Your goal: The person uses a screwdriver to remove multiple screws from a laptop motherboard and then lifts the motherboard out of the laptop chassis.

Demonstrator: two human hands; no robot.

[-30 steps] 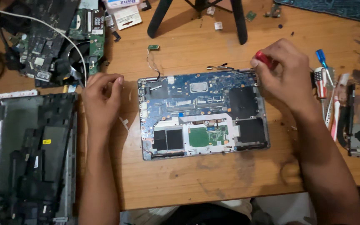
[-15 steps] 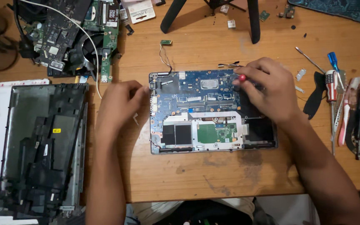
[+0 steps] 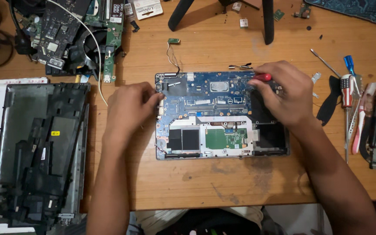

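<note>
Right hand (image 3: pixel 283 93) clenched around a red-handled screwdriver (image 3: pixel 262 77), tip hidden under the knuckles, somewhere over the upper right of the blue motherboard (image 3: pixel 205 98). Left hand (image 3: pixel 129 109) pressed against the left edge of the open laptop base (image 3: pixel 220 115), fingers curled at the board's corner, gripping nothing loose as far as can be seen.

Risky spot, judging by the angle: a slip of the hidden tip could gouge the board or scratch a trace beside the silver chip (image 3: pixel 219 85). Could also strip a screw head if pressure goes off-axis. Any freed screw might roll away across the wooden desk (image 3: pixel 205 182) into the scattered debris. Thin wires (image 3: pixel 172 58) trailing off the top left corner could snag if the base shifts under the left palm.

Screwdriver handle poking out between thumb and forefinger, held tight. Laptop base flat on the desk, between both hands, touching the left fingertips, lying under the right fist. Spare tools (image 3: pixel 349 93) well apart to the right, black casing (image 3: pixel 35 152) off to the left
</note>
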